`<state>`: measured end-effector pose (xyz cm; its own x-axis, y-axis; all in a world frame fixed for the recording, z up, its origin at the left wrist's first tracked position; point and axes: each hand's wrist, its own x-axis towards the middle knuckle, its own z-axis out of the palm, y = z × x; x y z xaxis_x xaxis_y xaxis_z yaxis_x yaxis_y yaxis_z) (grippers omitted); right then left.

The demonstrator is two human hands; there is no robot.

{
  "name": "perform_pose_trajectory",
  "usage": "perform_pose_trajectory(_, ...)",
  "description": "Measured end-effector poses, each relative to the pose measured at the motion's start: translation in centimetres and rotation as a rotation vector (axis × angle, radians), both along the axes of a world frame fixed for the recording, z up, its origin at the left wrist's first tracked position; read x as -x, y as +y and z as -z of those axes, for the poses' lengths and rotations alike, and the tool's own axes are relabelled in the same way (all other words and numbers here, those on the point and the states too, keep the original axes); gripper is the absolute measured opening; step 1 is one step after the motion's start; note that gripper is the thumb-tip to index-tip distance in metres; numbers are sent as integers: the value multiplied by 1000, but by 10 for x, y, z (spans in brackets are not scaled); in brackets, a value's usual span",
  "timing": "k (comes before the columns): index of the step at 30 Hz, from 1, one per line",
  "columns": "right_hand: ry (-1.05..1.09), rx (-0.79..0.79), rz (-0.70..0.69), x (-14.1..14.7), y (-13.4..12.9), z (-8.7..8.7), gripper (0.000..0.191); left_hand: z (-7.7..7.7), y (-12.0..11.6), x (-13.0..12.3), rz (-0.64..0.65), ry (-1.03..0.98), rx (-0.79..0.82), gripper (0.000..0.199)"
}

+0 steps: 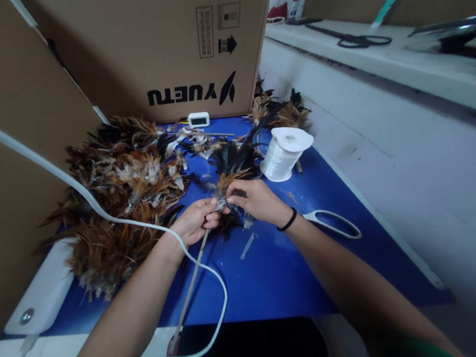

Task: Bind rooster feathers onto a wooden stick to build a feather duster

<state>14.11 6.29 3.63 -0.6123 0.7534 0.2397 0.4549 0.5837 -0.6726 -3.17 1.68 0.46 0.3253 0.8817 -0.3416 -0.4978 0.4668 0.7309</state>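
Head view: largest item, a smooth cardboard box, stands beyond the left hand. The desk below both hands is flat, glossy blue. A heap of brown and black feathers, glossy-tipped with downy pale bases, lies left of the left hand. The feather bundle rises just beyond the fingertips, dark plumes above, rust-brown ones lower. A thin, straight stick runs from the left hand towards the person. A flanged spool of shiny white strand stands beyond the right hand; a white loop handle lies to its right.

Hand states: left, fingers curled closed around the bundle's base; right, thumb and forefinger pinched at the same base. Whether strand is between them cannot be told.

Assessment: firm left grip, light right pinch, quills aligned and fluff clear of the fingertips are advisable.
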Motion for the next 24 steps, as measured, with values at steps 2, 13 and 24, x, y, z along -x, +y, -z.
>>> perform_pose_trajectory(2, 0, -15, 13, 1, 0, 0, 5, -1, 0, 0, -3, 4, 4, 16)
perform_pose_trajectory(13, 80, -80, 137, 7, -2, 9, 12, -1, 2, 0, -70, 50, -2, 13)
perform_pose_trajectory(24, 61, -162, 226, -21, -18, -6, 10, -5, 5, 4, -214, -51, 19, 12)
